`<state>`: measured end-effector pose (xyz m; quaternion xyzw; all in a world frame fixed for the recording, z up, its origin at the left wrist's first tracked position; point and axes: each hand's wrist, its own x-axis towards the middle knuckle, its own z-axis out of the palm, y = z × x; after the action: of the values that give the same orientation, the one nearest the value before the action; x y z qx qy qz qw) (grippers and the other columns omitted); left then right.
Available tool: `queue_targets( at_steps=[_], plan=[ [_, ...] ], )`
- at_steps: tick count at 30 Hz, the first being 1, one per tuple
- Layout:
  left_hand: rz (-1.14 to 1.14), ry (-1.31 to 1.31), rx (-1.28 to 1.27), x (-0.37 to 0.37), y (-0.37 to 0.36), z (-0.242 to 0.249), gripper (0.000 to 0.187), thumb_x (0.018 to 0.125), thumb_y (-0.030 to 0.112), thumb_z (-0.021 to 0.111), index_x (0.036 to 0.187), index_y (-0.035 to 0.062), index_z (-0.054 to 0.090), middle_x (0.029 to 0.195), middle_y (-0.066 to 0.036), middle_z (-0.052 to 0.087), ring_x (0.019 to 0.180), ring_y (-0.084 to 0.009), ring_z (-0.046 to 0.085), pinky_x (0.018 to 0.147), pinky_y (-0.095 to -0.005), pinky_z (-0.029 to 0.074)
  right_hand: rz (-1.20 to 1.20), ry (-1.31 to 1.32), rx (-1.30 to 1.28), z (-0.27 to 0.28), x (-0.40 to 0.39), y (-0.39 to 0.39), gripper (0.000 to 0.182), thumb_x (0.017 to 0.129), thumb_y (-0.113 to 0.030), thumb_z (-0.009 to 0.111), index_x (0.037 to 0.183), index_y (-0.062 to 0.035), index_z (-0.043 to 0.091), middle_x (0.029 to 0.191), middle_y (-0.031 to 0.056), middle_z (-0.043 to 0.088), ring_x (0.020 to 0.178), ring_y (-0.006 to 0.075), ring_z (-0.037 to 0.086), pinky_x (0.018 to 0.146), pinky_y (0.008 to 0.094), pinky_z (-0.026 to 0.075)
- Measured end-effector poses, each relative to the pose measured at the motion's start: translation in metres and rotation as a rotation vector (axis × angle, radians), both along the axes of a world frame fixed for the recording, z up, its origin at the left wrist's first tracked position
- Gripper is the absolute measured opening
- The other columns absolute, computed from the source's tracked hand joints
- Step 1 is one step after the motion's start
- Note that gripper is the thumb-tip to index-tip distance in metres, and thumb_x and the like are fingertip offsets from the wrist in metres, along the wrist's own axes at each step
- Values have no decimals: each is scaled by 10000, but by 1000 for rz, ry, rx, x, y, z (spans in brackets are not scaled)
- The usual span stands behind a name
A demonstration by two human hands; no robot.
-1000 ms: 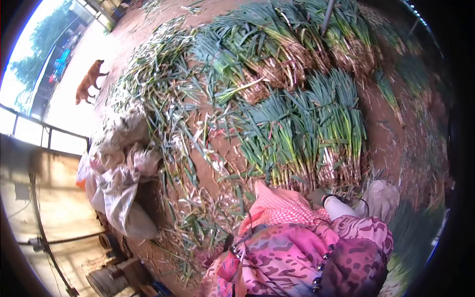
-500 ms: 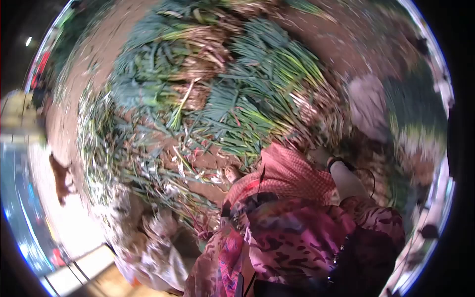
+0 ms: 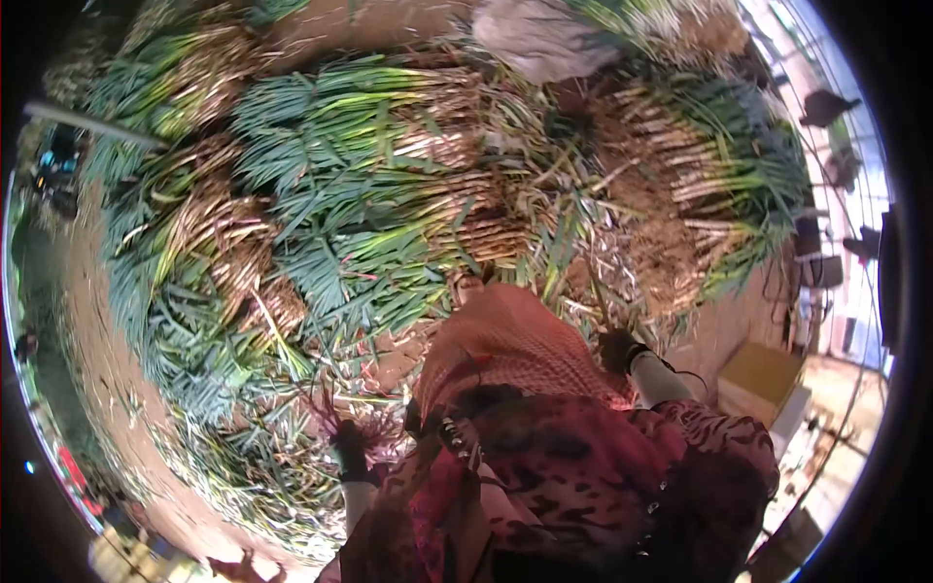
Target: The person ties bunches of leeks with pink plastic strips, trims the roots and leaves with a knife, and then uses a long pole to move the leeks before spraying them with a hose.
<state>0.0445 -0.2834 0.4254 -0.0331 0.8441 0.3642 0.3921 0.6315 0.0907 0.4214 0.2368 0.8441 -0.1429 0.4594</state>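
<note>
Bundles of green onions (image 3: 389, 194) with pale roots lie in heaps on the red earth in front of me. My left hand (image 3: 348, 452), in a dark glove, hangs low at the lower left beside loose leaves and some thin reddish strands (image 3: 328, 416). My right hand (image 3: 616, 348), also dark-gloved, is at the right of my pink checked cloth (image 3: 505, 350), close to the rooty ends of an onion heap (image 3: 671, 243). Both hands are small and dark, so their grip is unclear.
A white sack (image 3: 535, 39) lies at the top. A cardboard box (image 3: 763, 374) stands at the right, with railings and gear behind it. A grey pole (image 3: 87, 124) crosses the upper left. Trimmed leaves litter the ground (image 3: 243, 457).
The view has swung round: the dog, the bright yard and the sacks at the left are gone. The onion heaps now fill the frame, and both gloved hands show beside my body.
</note>
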Motion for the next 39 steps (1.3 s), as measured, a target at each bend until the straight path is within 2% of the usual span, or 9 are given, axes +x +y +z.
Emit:
queue_targets(
  at_steps=[10,17,20,22,27,31,33,36,39],
  plan=[
    [-324,57,-178,-18,199,1,340,897,357,574,810,32,626,656,8,572,610,-106,490,537,-335,386,-561,440,10,-28,-99,68,70,717,-123,627,764,-97,582,734,95,618,763,293,621,660,412,498],
    [-738,304,-279,-107,291,-155,327,896,341,468,778,70,609,614,-125,586,509,-255,568,466,-421,421,-647,818,88,-165,-200,146,239,732,-76,607,971,-69,604,748,101,641,676,261,640,594,363,512],
    [-678,334,-316,-153,359,-214,200,873,259,515,855,80,601,613,-122,555,538,-295,564,480,-447,422,-1206,720,-142,-256,-256,181,204,851,-281,540,900,-92,597,531,61,543,433,190,544,423,332,428],
    [-1295,869,-343,-213,360,-302,159,850,198,533,935,69,576,686,-120,555,617,-277,582,538,-434,448,-1897,363,-327,-247,-333,217,255,878,-345,517,828,-107,596,513,49,529,395,161,518,383,310,393],
    [-1401,933,-355,-301,401,-440,97,822,178,567,834,88,601,701,-152,620,664,-343,627,562,-437,490,-1083,710,95,-425,-381,268,203,895,-217,455,886,-54,575,809,162,624,761,319,625,610,409,495],
    [-1182,624,-121,-307,398,-519,151,867,179,507,862,77,618,742,-188,620,714,-366,625,586,-462,489,-1135,701,187,-507,-423,308,277,904,-262,453,1078,-92,585,927,172,646,793,338,625,684,442,498],
    [-1647,907,-179,-310,399,-537,241,964,228,413,977,39,563,792,-29,581,716,-129,569,610,-297,458,-1293,599,183,-521,-447,322,319,905,-277,459,1146,-107,578,967,177,649,804,336,630,709,440,499],
    [-485,-241,164,-289,407,-503,241,967,230,418,957,56,584,776,-9,565,735,-123,557,625,-285,453,-1223,598,291,-581,-450,322,319,893,-262,483,1154,-107,582,1003,180,647,814,326,636,727,417,502],
    [-217,-283,366,-277,399,-534,205,927,197,456,807,95,587,721,-16,586,643,-149,611,574,-298,485,-1320,515,326,-558,-473,316,277,876,-240,503,1081,-76,591,969,196,635,808,319,635,726,412,508]
  ],
)
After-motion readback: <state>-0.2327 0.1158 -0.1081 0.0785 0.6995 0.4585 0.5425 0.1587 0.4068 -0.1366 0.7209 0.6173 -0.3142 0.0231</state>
